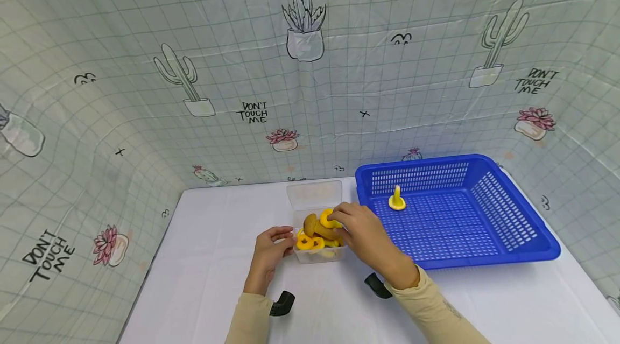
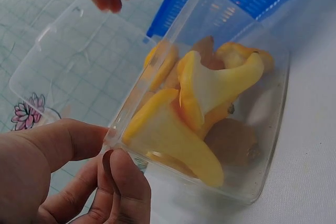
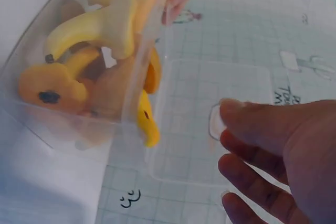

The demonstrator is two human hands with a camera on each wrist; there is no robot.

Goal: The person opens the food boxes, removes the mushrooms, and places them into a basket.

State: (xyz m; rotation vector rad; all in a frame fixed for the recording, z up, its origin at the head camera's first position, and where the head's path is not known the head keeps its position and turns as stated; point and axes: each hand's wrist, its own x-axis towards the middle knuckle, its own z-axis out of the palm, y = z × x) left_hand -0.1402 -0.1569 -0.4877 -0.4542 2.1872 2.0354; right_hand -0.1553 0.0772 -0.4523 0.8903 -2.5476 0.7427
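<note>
A clear plastic box [image 1: 319,257] stands on the white table, its lid [image 1: 315,194] flipped back. Inside lie several yellow mushrooms [image 2: 173,140] and brown mushrooms [image 1: 310,224], which look like toys. At the box's left side my left hand [image 1: 270,253] pinches the rim between thumb and fingers. Over the right side is my right hand [image 1: 362,233], close to a yellow mushroom at the top of the pile. In the right wrist view its fingers [image 3: 252,174] are loosely bent, apart from the box, with nothing between them.
A blue perforated basket [image 1: 450,225] stands on the table right of the box. One yellow mushroom [image 1: 397,202] sits in its back left part, stem up. Behind the table hangs a patterned cloth [image 1: 310,85]. Black wrist-worn pieces [image 1: 283,303] show under both forearms.
</note>
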